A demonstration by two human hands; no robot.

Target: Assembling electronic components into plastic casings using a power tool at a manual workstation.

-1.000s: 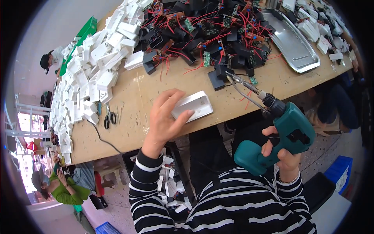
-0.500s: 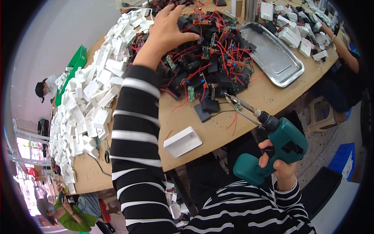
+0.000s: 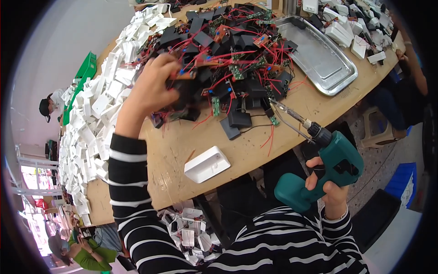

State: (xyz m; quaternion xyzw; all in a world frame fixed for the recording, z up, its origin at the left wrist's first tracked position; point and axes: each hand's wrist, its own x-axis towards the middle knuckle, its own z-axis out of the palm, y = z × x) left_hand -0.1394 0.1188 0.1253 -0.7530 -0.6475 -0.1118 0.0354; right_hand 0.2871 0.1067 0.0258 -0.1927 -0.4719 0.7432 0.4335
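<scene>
My left hand (image 3: 153,86) is at the left edge of a heap of black boxes and circuit boards with red wires (image 3: 237,73). Its fingers curl around a brown circuit board (image 3: 185,75) with a blue part; blur smears the dark pieces beneath. In my right hand (image 3: 331,189), wrapped around the handle, is a green soldering gun (image 3: 340,160). The gun's metal tip and thin feed tube point up and left toward the heap's near edge. An open white plastic case (image 3: 207,164) lies near the table's front edge.
White cases (image 3: 98,109) pile up on the left, beside a green bin (image 3: 86,68). A metal tray (image 3: 337,82) sits right of the heap, with more white units (image 3: 340,32) beyond. Below the table are white pieces (image 3: 191,233). A co-worker's arm (image 3: 415,68) shows at right.
My left hand has come from the top of the heap down and left, its spread fingers now curled. Some heap pieces have shifted. The soldering gun has barely moved.
</scene>
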